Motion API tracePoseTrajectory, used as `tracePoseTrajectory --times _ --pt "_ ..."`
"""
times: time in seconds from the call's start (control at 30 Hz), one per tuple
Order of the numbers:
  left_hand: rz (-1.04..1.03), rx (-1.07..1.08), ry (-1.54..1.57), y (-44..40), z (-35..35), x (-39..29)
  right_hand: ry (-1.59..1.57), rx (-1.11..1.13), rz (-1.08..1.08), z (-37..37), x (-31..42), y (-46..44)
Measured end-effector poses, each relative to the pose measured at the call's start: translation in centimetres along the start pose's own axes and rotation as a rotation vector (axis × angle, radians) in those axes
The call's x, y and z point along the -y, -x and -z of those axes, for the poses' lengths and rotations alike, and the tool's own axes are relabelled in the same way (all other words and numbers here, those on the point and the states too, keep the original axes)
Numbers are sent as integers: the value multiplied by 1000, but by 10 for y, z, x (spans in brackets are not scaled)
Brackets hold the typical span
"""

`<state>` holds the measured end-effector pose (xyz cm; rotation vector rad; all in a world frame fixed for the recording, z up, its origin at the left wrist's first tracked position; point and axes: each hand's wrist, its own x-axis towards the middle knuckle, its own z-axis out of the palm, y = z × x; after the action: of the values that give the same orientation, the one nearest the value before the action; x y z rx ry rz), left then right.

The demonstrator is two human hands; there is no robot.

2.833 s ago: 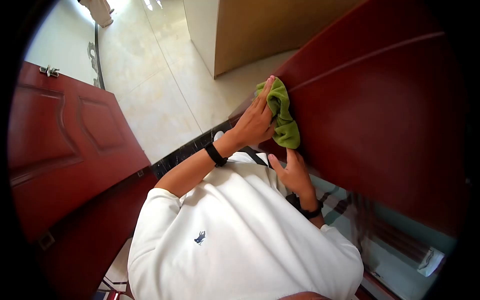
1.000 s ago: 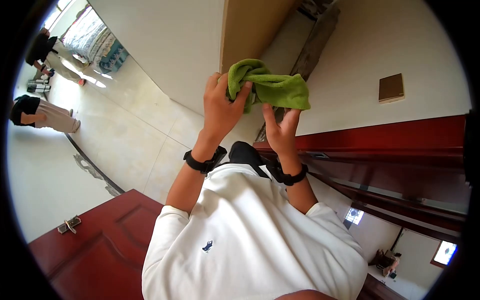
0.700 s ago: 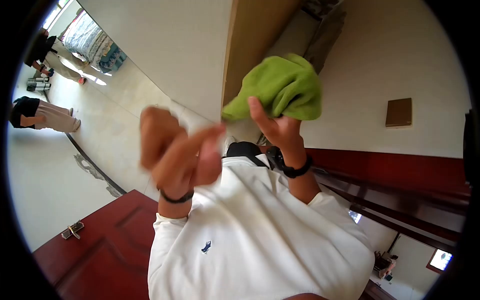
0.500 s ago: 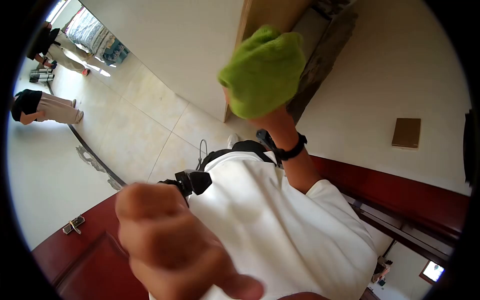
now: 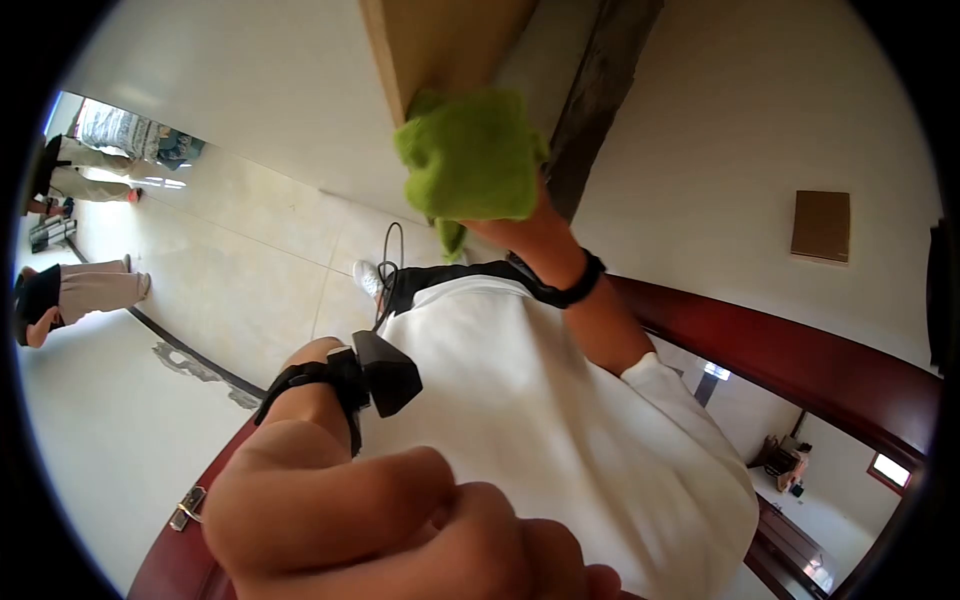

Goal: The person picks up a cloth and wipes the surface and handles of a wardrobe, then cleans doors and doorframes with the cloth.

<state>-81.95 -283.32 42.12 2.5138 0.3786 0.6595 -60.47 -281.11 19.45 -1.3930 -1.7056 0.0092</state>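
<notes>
A fuzzy green cloth (image 5: 470,155) covers most of my right hand (image 5: 520,230), which is closed around it; a corner dangles below. The cloth is against the light wooden edge (image 5: 385,50) of a pale panel, and how firmly it touches I cannot tell. Most of my right fingers are hidden under the fabric. Large and close to the camera, my left hand (image 5: 380,510) is curled into a loose fist in front of my white shirt (image 5: 510,380), with nothing visible in it. A black device (image 5: 385,375) is strapped to my left wrist, and a black band (image 5: 580,280) circles my right wrist.
Two people stand at the far left, one in beige trousers (image 5: 95,285). Pale floor tiles (image 5: 260,220) stretch ahead. A dark red door with a metal handle (image 5: 187,508) is at lower left. A brown wall plate (image 5: 821,225) is on the right wall. A thin cable (image 5: 393,240) loops near my shoe.
My right hand and the cloth have shifted left and slightly down, onto the wooden edge. My left hand has moved lower and turned, its thumb no longer sticking out. The view has shifted.
</notes>
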Motion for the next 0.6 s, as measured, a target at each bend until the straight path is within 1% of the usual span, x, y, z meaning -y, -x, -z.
tracePoseTrajectory --times 0.03,0.07,0.1,0.13,0.17,0.2,0.23,0.27,0.3,0.33,0.37,0.4,0.43,0.47,0.53,0.57,0.6 --pt "-238 1 102 -6 4 21 7 4 55 11 9 -10" --pt "-237 13 112 -7 2 26 21 16 110 18 17 -14" --pt "-294 -90 90 -9 -2 31 -30 49 6 18 20 -15" --pt "-347 -197 69 -11 -4 35 -24 54 0 16 26 -16" --pt "-343 -197 74 -15 -2 48 -146 -72 -36 10 34 -18" --pt "-558 -162 95 -20 2 67 -273 -202 -73 3 40 -20" --pt "-770 -121 115 -21 8 79 -282 -202 -76 -2 40 -17" --pt "-765 -113 116 -15 14 71 -556 -116 -278 -6 38 -9" --pt "-396 -27 98 -10 24 52 -824 -30 -478 -9 38 -5" --pt "-42 51 65 -4 33 39 -822 -46 -467 -13 42 -8" --pt "9 81 15 2 41 36 -1352 -169 -673 -16 50 -8" --pt "-239 -259 251 12 14 62 -1883 -306 -869 -19 57 -6" --pt "-252 -246 268 22 14 72 -2169 -217 -670 -26 60 -3" --pt "-296 -256 273 30 17 81 -2162 -227 -667 -32 65 -6" --pt "-394 -269 284 40 26 97 -2533 -118 -681 -40 74 -12" --pt "-445 -281 289 42 32 103 -2523 -128 -669 -44 77 -16" --pt "-451 -279 292 42 38 106 -2376 -124 -580 -50 77 -19"
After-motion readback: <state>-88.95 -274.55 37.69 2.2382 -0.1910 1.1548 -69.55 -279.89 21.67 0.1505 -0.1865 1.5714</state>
